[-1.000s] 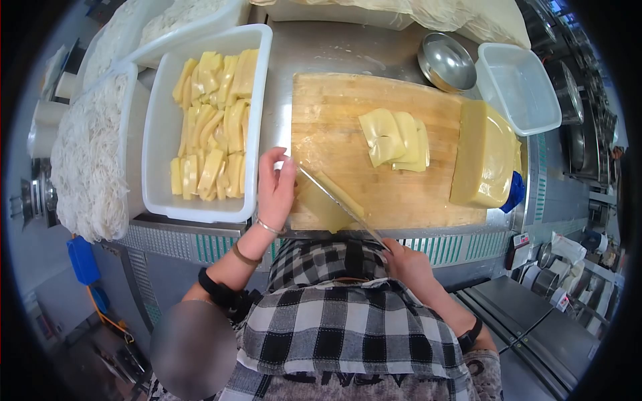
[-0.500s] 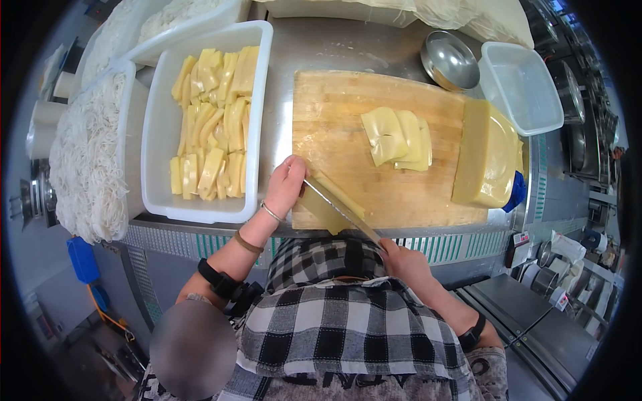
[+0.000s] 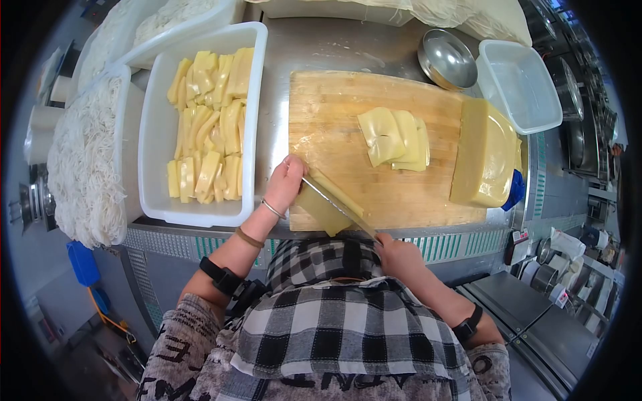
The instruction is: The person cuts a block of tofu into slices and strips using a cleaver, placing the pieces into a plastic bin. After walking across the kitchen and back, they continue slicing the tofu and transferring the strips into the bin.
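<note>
My right hand [image 3: 401,257] grips the handle of a long knife [image 3: 332,202], held diagonally over the near left corner of a wooden cutting board [image 3: 401,200]. At the blade's far end my left hand [image 3: 287,182] is closed, its fingers at the knife tip. Under the blade lies a yellow, jelly-like slab [image 3: 326,214], partly overhanging the board's near edge. Farther back on the board sit overlapping yellow slices [image 3: 394,138]. A large glossy yellow block [image 3: 485,154] rests at the board's right end, with something blue [image 3: 513,190] beside it.
On the left stands a white tub [image 3: 251,134] holding rows of yellow strips [image 3: 207,127]. Beyond it are tubs of white noodles [image 3: 87,160]. A steel bowl [image 3: 447,59] and a clear plastic container [image 3: 521,87] stand at the back right.
Both hands and the knife keep nearly the same place on the slab. The whole view has shifted slightly; the right hand sits marginally nearer the left.
</note>
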Available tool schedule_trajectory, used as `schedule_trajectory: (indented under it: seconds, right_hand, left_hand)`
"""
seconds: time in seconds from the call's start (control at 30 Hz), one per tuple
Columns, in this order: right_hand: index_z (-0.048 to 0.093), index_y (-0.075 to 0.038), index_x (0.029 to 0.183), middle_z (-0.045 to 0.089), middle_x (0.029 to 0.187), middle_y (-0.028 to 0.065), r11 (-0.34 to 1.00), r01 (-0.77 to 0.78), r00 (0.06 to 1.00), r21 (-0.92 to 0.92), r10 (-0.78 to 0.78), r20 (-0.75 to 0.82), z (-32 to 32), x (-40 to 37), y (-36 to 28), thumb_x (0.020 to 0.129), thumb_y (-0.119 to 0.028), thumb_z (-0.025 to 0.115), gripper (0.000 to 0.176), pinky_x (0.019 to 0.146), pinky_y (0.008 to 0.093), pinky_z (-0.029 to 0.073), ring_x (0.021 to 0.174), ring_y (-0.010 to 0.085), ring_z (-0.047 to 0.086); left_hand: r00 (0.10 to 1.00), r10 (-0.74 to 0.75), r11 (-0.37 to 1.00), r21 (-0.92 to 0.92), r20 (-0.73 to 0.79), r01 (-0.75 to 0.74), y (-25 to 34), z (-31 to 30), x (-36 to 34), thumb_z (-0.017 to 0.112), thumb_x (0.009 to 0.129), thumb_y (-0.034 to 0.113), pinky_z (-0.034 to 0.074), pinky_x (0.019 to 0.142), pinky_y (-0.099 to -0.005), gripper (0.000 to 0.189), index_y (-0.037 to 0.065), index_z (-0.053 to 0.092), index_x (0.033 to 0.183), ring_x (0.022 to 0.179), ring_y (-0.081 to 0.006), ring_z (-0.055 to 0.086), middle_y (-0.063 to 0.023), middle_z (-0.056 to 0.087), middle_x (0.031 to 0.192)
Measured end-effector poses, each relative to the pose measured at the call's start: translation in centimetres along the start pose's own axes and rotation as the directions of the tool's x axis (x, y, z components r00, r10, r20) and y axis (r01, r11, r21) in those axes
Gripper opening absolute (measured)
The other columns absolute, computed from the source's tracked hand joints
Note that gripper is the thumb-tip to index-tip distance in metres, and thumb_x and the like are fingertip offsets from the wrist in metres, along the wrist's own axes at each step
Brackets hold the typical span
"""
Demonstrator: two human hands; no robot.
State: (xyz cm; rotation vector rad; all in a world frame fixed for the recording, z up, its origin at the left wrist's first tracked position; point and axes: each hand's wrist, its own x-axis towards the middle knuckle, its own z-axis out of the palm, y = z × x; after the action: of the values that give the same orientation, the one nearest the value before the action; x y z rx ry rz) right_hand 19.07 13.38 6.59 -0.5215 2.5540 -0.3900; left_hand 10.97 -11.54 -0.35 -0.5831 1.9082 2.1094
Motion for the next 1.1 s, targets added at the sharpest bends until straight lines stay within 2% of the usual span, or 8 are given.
schedule_trajectory:
  seconds: [0.07, 0.2, 0.3, 0.47, 0.57, 0.87, 1.0, 1.1]
  right_hand:
    - [0.049, -0.003, 0.09, 0.056, 0.057, 0.0143, 1.0, 0.02, 0.999, 0.011, -0.019, -0.027, 0.9, 0.2, 1.3, 0.081, -0.017, 0.049, 0.017, 0.048, 0.04, 0.045, 0.053, 0.03, 0.057]
    - [0.05, -0.007, 0.096, 0.056, 0.059, 0.0176, 0.991, 0.047, 0.994, 0.123, -0.035, -0.099, 2.2, 0.2, 2.8, 0.083, -0.02, 0.05, 0.018, 0.051, 0.043, 0.044, 0.055, 0.035, 0.056]
    - [0.05, -0.004, 0.092, 0.057, 0.062, 0.0168, 0.993, 0.065, 0.991, 0.098, -0.052, -0.124, 2.3, 0.2, 2.9, 0.081, -0.018, 0.05, 0.017, 0.052, 0.0418, 0.045, 0.058, 0.0345, 0.056]
    - [0.051, -0.005, 0.095, 0.058, 0.066, 0.017, 0.982, 0.106, 0.991, 0.159, -0.09, -0.103, 0.5, 0.3, 3.5, 0.082, -0.018, 0.051, 0.018, 0.054, 0.042, 0.045, 0.061, 0.0348, 0.056]
    - [0.051, -0.005, 0.095, 0.058, 0.067, 0.0169, 0.981, 0.124, 0.984, 0.151, -0.102, -0.148, -0.4, -0.5, 2.3, 0.082, -0.017, 0.051, 0.018, 0.054, 0.0416, 0.045, 0.062, 0.0344, 0.056]
    - [0.05, -0.005, 0.097, 0.057, 0.064, 0.0138, 0.991, 0.089, 0.981, 0.097, -0.07, -0.183, -1.9, -2.3, -0.5, 0.081, -0.017, 0.051, 0.02, 0.05, 0.0384, 0.045, 0.058, 0.0297, 0.057]
    - [0.048, -0.005, 0.101, 0.055, 0.061, 0.0118, 0.994, 0.084, 0.991, 0.075, -0.075, -0.114, -0.3, -3.6, -1.1, 0.079, -0.016, 0.053, 0.025, 0.046, 0.0372, 0.044, 0.056, 0.0279, 0.057]
    - [0.047, -0.005, 0.103, 0.053, 0.06, 0.0094, 0.994, 0.103, 0.983, 0.047, -0.095, -0.158, 0.4, -3.8, -1.2, 0.077, -0.015, 0.054, 0.029, 0.045, 0.0355, 0.044, 0.053, 0.0255, 0.056]
  left_hand:
    - [0.989, 0.147, 0.983, 0.11, 0.016, -0.148, -0.4, 0.3, -0.2, 0.039, 0.087, 0.021, 0.035, 0.05, -0.0224, 0.025, 0.004, 0.045, 0.069, 0.055, -0.0066, 0.038, 0.0, 0.043, 0.062]
    - [0.99, 0.141, 0.979, 0.145, 0.015, -0.142, -0.3, 0.9, -0.8, 0.041, 0.087, 0.019, 0.035, 0.054, -0.0229, 0.024, 0.003, 0.044, 0.07, 0.059, -0.007, 0.036, 0.0004, 0.04, 0.062]
    - [0.984, 0.174, 0.977, 0.124, 0.026, -0.176, 0.1, 1.1, -0.9, 0.042, 0.087, 0.02, 0.035, 0.054, -0.0231, 0.025, 0.002, 0.043, 0.07, 0.059, -0.0077, 0.036, -0.0003, 0.04, 0.062]
    - [1.0, 0.021, 0.968, 0.252, 0.004, -0.021, 2.3, 1.3, -0.3, 0.043, 0.087, 0.031, 0.035, 0.053, -0.0234, 0.034, 0.002, 0.046, 0.069, 0.055, -0.0088, 0.038, -0.0007, 0.04, 0.057]
    - [1.0, 0.003, 0.967, 0.255, 0.03, -0.01, 2.8, 0.8, -0.9, 0.04, 0.088, 0.035, 0.034, 0.044, -0.0203, 0.035, 0.007, 0.046, 0.069, 0.049, -0.0072, 0.041, 0.0, 0.045, 0.061]
    - [0.993, 0.108, 0.976, 0.185, 0.051, -0.116, 6.6, 0.5, -3.1, 0.038, 0.09, 0.032, 0.036, 0.047, -0.0202, 0.034, 0.007, 0.046, 0.069, 0.052, -0.0078, 0.041, -0.0014, 0.048, 0.067]
    - [0.992, 0.124, 0.968, 0.214, 0.026, -0.127, 5.1, -0.5, -4.7, 0.038, 0.09, 0.031, 0.035, 0.048, -0.0203, 0.033, 0.007, 0.045, 0.068, 0.054, -0.0081, 0.041, -0.0019, 0.048, 0.068]
    - [0.989, 0.141, 0.975, 0.165, 0.041, -0.145, 4.0, -0.8, -5.4, 0.038, 0.09, 0.029, 0.035, 0.049, -0.0207, 0.032, 0.006, 0.045, 0.068, 0.057, -0.0083, 0.041, -0.0032, 0.049, 0.07]
